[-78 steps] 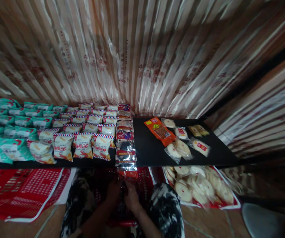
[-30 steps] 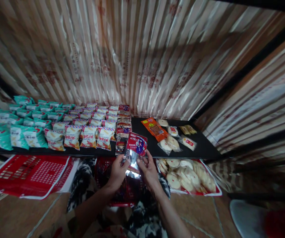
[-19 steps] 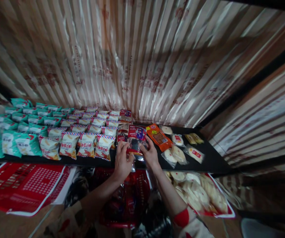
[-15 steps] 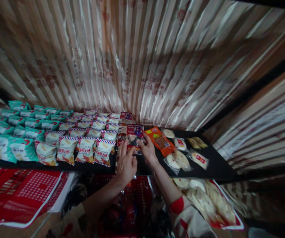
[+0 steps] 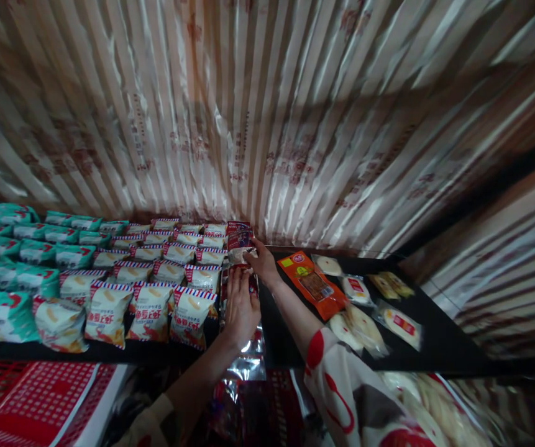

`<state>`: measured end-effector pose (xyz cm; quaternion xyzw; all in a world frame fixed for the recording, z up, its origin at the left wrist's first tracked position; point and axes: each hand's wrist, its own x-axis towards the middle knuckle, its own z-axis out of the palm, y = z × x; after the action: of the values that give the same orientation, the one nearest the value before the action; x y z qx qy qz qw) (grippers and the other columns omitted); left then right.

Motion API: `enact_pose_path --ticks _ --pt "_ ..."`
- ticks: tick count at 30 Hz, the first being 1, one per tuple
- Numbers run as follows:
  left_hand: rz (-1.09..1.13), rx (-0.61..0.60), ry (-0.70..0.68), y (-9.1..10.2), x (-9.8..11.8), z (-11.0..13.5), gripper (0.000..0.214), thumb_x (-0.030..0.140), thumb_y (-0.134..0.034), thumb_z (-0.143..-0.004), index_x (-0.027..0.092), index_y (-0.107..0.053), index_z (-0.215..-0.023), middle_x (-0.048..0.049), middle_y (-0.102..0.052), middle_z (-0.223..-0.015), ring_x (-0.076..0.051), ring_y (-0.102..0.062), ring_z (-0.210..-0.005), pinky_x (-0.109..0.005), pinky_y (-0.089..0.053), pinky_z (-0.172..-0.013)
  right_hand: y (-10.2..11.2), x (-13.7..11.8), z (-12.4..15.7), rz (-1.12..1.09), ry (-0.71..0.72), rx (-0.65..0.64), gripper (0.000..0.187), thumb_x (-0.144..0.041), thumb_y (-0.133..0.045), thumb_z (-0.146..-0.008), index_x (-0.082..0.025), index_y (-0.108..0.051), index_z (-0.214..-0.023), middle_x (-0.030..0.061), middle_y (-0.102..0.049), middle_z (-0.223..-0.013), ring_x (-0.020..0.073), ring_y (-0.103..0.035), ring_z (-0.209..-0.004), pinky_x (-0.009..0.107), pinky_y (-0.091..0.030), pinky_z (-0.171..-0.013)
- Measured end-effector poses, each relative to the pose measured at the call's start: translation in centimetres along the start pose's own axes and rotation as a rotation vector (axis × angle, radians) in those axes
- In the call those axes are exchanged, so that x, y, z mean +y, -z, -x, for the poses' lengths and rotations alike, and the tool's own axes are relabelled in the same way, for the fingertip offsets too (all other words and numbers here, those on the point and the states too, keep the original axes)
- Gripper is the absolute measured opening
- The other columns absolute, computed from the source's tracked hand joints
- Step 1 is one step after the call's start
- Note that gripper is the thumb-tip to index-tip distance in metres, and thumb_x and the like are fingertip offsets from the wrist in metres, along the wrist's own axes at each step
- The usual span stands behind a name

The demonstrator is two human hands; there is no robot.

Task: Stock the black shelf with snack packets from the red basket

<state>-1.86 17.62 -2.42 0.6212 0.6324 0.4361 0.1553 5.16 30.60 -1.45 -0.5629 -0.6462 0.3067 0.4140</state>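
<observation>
Dark red and purple snack packets (image 5: 239, 239) lie in a column from the back of the black shelf towards its front edge. My right hand (image 5: 264, 266) pinches the right edge of the packet at the back, thumb on top. Just in front, my left hand (image 5: 239, 310) lies flat over the packets with its fingers stretched out, hiding much of them. Left of the column stand rows of white snack bags (image 5: 193, 316) with striped tops. To the right of my hands lies an orange packet (image 5: 312, 282).
Teal bags (image 5: 6, 313) fill the shelf's left end. Clear-wrapped pale round cakes (image 5: 360, 326) and small yellow packets (image 5: 391, 284) lie on the black shelf (image 5: 439, 344) at right. A striped plastic sheet (image 5: 267, 124) hangs behind. Red printed bags (image 5: 29, 400) are below.
My right hand has moved back and left with a packet, towards the rear of the column. My left hand has settled flat on the packets. The view has shifted closer.
</observation>
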Motion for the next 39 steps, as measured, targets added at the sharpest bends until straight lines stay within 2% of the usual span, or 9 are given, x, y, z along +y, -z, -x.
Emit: enact_pose_path --ticks 5,10,13,16,24,29,35,39 --pt "0.019 0.065 0.003 -0.8 -0.9 -1.2 0.053 0.008 -0.045 -0.072 0.012 -0.048 -0.124 -0.0144 -0.044 -0.137 -0.03 -0.026 -0.135 -0.052 -0.027 -0.111 -0.5 -0.3 -0.4 0.137 0.011 -0.051 0.046 -0.02 -0.058 -0.072 -0.02 -0.056 -0.118 0.0067 -0.067 -0.1 0.0194 -0.062 -0.087 0.034 -0.047 -0.084" --pt "0.03 0.071 -0.005 -1.0 -1.6 -2.0 0.055 0.007 -0.046 -0.071 0.012 -0.046 -0.125 -0.015 -0.044 -0.137 -0.03 -0.028 -0.134 -0.054 -0.027 -0.11 -1.2 -0.2 -0.5 0.25 0.075 0.021 0.046 -0.02 -0.056 -0.074 -0.02 -0.056 -0.119 0.0084 -0.065 -0.104 0.0212 -0.06 -0.096 0.036 -0.045 -0.089" --pt "0.029 0.052 0.003 -0.9 -1.7 -2.4 0.052 0.008 -0.045 -0.072 0.011 -0.047 -0.124 -0.0163 -0.044 -0.136 -0.029 -0.029 -0.134 -0.052 -0.025 -0.111 -1.6 -0.6 -0.4 0.346 0.086 0.032 0.04 -0.019 -0.053 -0.075 -0.015 -0.058 -0.115 0.0118 -0.063 -0.105 0.0221 -0.058 -0.098 0.034 -0.045 -0.089" --pt "0.038 0.05 0.019 -1.0 -1.7 -2.5 0.051 0.007 -0.044 -0.072 0.009 -0.046 -0.124 -0.0178 -0.045 -0.135 -0.029 -0.031 -0.133 -0.051 -0.026 -0.111 -1.8 -1.1 -0.2 0.448 0.07 -0.019 0.034 -0.019 -0.051 -0.077 -0.01 -0.061 -0.109 0.0147 -0.061 -0.105 0.0229 -0.057 -0.098 0.032 -0.045 -0.087" --pt "0.062 0.054 0.041 -1.8 -2.3 -2.3 0.052 0.009 -0.045 -0.071 0.009 -0.046 -0.124 -0.0174 -0.046 -0.133 -0.03 -0.033 -0.132 -0.051 -0.027 -0.11 -1.6 -1.6 0.5 0.589 0.041 -0.035 0.029 -0.023 -0.051 -0.079 -0.014 -0.064 -0.104 0.0162 -0.055 -0.118 0.0284 -0.048 -0.109 0.038 -0.038 -0.092" --pt "0.074 0.056 0.029 -2.0 -2.0 -2.5 0.051 0.008 -0.045 -0.07 0.01 -0.049 -0.121 -0.0173 -0.049 -0.131 -0.029 -0.033 -0.132 -0.05 -0.029 -0.109 -1.3 -1.0 0.2 0.584 0.065 -0.02 0.026 -0.021 -0.051 -0.079 -0.016 -0.066 -0.1 0.0136 -0.056 -0.119 0.026 -0.048 -0.11 0.037 -0.036 -0.095" --pt "0.047 0.059 0.031 -2.0 -1.4 -2.6 0.049 0.008 -0.046 -0.071 0.011 -0.049 -0.12 -0.0154 -0.052 -0.127 -0.028 -0.037 -0.13 -0.049 -0.032 -0.108 -1.3 0.0 -0.3 0.533 0.071 0.014 0.03 -0.015 -0.048 -0.078 -0.014 -0.068 -0.101 0.0127 -0.056 -0.12 0.0215 -0.052 -0.108 0.033 -0.036 -0.096" --pt "0.028 0.061 0.028 -2.1 -1.6 -2.6 0.047 0.009 -0.046 -0.071 0.01 -0.049 -0.118 -0.0163 -0.052 -0.126 -0.027 -0.037 -0.129 -0.047 -0.032 -0.108 -1.2 0.0 -0.1 0.55 0.082 0.028 0.028 -0.018 -0.05 -0.079 -0.016 -0.068 -0.101 0.0115 -0.06 -0.113 0.0216 -0.05 -0.112 0.033 -0.035 -0.098"
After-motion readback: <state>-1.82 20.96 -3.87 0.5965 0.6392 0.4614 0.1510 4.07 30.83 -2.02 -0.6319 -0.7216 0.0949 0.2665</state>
